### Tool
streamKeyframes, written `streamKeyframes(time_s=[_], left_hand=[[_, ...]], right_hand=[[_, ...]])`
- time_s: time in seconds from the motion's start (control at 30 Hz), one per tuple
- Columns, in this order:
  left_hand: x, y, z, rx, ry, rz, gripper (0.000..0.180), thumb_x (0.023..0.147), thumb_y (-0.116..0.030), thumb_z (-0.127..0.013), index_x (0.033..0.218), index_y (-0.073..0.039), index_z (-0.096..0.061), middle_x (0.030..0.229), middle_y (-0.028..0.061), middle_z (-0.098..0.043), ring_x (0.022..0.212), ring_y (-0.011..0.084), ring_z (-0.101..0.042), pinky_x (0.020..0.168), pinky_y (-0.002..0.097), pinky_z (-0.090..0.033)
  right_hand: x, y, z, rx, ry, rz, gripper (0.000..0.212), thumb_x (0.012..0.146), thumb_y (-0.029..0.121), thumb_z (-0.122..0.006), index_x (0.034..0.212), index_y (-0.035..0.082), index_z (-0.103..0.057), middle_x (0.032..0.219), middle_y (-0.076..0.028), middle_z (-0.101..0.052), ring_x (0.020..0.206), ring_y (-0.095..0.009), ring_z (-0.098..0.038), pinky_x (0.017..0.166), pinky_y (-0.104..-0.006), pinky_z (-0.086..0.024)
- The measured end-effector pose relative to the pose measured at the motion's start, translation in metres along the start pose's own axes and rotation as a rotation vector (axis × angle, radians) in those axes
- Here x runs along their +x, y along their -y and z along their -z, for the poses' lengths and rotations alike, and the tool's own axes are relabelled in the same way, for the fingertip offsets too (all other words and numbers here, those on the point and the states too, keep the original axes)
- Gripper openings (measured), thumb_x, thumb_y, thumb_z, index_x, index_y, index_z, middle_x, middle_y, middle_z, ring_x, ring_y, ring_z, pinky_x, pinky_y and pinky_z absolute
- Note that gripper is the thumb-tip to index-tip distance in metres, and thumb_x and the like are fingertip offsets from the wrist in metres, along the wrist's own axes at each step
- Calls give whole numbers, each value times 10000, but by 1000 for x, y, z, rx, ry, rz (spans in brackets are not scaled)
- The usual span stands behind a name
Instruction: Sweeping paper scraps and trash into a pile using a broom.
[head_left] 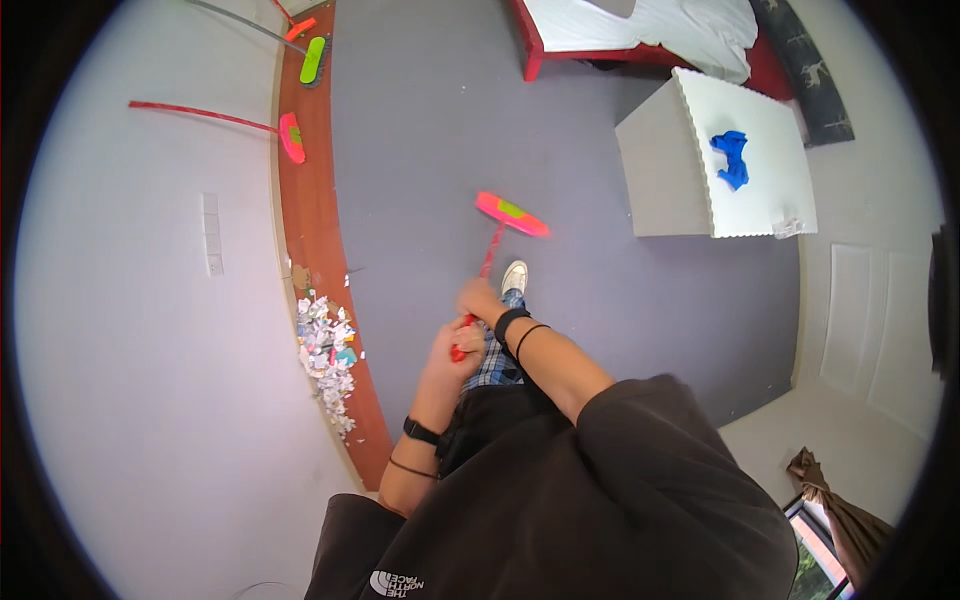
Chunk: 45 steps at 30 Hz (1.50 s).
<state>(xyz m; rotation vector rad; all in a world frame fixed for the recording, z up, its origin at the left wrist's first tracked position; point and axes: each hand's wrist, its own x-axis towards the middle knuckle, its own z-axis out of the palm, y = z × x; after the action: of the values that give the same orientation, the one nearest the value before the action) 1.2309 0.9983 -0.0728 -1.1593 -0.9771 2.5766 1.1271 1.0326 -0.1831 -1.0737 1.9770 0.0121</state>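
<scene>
Both my hands are closed round the red handle of a broom (490, 252) with a pink and green head. My left hand (458, 348) grips near the handle's end, which pokes out red beside the fingers. Farther up the handle is my right hand (480, 300), slightly blurred. The broom head is out in front, just beyond my shoe (515, 276), over the grey floor (430, 150). To the left, a heap of torn paper scraps (328, 350) lies along a reddish-brown strip by the wall, apart from the broom.
Against the left wall stand a pink broom (291, 138), a green brush (314, 62) and an orange-headed tool (299, 28). A white cabinet (660, 160) at right carries a blue cloth-like item (733, 160). Behind it is a red-framed bed (533, 62).
</scene>
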Motion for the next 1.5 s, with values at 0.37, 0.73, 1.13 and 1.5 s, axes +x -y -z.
streamKeyframes(time_s=[0.37,0.73,1.13,1.5], left_hand=[[-32,78,-99,363,-270,-489,219,911,-224,-296,752,-115,-400,522,-59,-329,370,53,-319,358,213,-300],[-70,-18,-42,202,91,-181,274,910,-242,-330,726,-65,-428,484,-50,-351,329,36,-329,313,186,-297],[-169,-116,44,299,-118,-354,257,920,-286,-322,721,-131,-373,452,-86,-279,320,25,-276,299,188,-234],[-306,-211,54,250,-188,-523,327,931,-367,-323,733,-116,-392,450,-80,-272,329,34,-278,305,191,-246]], right_hand=[[-20,54,68,890,51,-71,232,691,180,-564,781,-29,-604,706,-269,-588,704,-358,-615,611,-403,-485],[-2,98,78,386,-80,-388,546,722,186,-549,1117,-150,-377,1026,-302,-549,952,-380,-567,830,-371,-454],[48,245,-26,426,-90,-258,272,707,185,-582,894,-7,-628,1002,-220,-594,960,-329,-579,803,-370,-473],[100,422,-53,674,-14,-121,396,697,158,-546,1013,-77,-515,977,-308,-560,954,-402,-554,806,-409,-458]])
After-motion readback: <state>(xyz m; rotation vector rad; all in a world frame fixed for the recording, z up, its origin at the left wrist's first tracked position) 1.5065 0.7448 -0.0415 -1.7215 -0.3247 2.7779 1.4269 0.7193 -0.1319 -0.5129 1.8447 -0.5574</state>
